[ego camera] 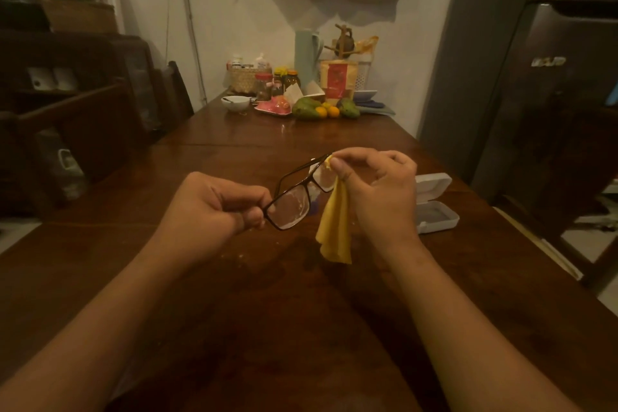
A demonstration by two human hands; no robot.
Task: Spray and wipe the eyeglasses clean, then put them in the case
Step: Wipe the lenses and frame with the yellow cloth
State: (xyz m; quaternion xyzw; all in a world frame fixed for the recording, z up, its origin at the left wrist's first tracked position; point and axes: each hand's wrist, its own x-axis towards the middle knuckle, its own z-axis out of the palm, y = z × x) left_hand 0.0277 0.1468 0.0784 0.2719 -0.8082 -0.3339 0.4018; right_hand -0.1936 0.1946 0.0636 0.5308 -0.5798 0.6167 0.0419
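Eyeglasses (297, 194) are held tilted above the table (267, 311). The near frame end is gripped by the left hand (220, 204). The far lens is pinched through a yellow cloth (334, 234) by the right hand (381, 191). Smears are seen on the lenses. A white case (434, 207) is laid open just beyond the right hand. Fruit (314, 110) is piled at the far end.

Dark-framed glasses (291, 206), held in the air over the table, slanting from near left up to far right, with smeared, streaky lenses; near-left end gripped in the left hand (214, 207). Yellow cloth (334, 231), pinched around the far-right lens corner by the right hand (378, 191), hanging limp below. White case (436, 214), lying open on the table just right of that hand, grey lining up.
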